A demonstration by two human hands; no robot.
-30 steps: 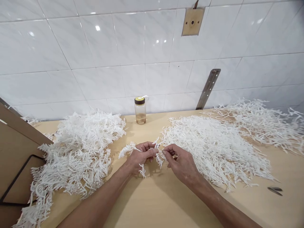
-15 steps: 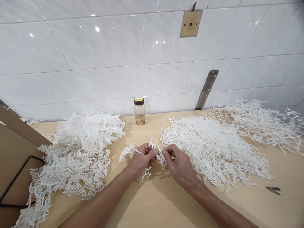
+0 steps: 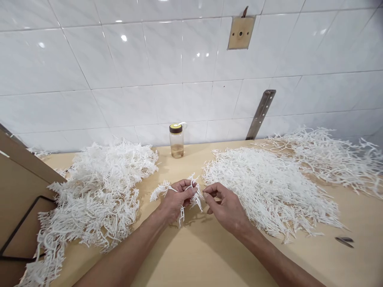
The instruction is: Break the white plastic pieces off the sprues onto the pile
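Note:
In the head view, my left hand [image 3: 176,200] is closed on a white branching plastic sprig [image 3: 196,200]. Its frilled tips stick out on both sides of the fingers, and one strand hangs below. Just right of the sprig, my right hand [image 3: 226,206] has thumb and forefinger pinched together. Whether a small piece sits in that pinch is too fine to see. A large heap of white sprigs [image 3: 98,187] lies left of my hands. Another heap of straighter white sprigs [image 3: 269,189] spreads to the right.
A clear bottle [image 3: 176,143] with a dark lid stands by the tiled wall. Loose white strands [image 3: 332,159] lie at far right. A small dark tool [image 3: 344,241] rests near the right edge. A brown panel [image 3: 24,195] borders the left; a metal rail [image 3: 261,115] leans at the wall.
My right fingers have come away slightly from the sprig. The sprig has turned in my left hand, its tips now drooping beside the thumb.

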